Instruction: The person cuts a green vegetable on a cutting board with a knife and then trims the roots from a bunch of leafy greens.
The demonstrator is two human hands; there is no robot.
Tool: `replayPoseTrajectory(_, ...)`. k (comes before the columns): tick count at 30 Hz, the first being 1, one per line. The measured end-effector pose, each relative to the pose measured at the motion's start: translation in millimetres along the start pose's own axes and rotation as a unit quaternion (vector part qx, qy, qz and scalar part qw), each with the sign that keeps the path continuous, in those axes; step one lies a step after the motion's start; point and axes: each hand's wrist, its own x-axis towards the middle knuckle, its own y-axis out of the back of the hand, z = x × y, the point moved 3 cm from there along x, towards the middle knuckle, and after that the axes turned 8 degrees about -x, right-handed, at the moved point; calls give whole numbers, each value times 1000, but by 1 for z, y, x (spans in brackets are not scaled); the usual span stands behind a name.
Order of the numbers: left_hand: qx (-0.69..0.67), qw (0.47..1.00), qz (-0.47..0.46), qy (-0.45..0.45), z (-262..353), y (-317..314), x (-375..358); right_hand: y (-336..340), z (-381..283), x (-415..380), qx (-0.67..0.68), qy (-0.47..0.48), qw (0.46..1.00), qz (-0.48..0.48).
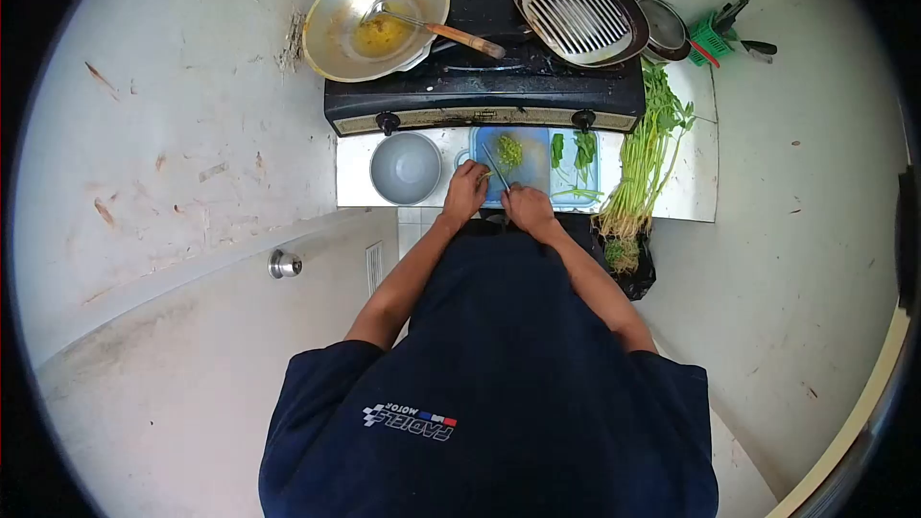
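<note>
My right hand [528, 208] is closed round the handle of a knife [495, 166], whose blade points up and left over the blue cutting board [533, 184]. At the board's left edge my left hand [466, 190] has its fingers bent around a small piece of green stem [484, 175], close beside the blade. A small heap of chopped greens [509, 151] lies on the board just beyond the knife. To its right, loose green leaves [584, 149] and a few stems rest on a light blue tray [592, 178].
A grey bowl [405, 169] stands left of the board. Behind is a black stove [480, 86] bearing a wok [326, 34] with a wooden-handled ladle [460, 36], and a grill pan [580, 24]. Long leafy stalks with roots [645, 168] hang over the counter's front edge at right.
</note>
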Motion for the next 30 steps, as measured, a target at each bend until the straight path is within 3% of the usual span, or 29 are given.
replayPoseTrajectory(6,53,997,6,-60,11,-2,0,3,10,-5,17,-23,999,-31)
replayPoseTrajectory(17,62,996,-1,-56,18,1,1,11,10,-6,17,-32,997,-70)
replayPoseTrajectory(30,69,996,-6,-52,9,-1,2,11,7,-6,27,-15,999,-41)
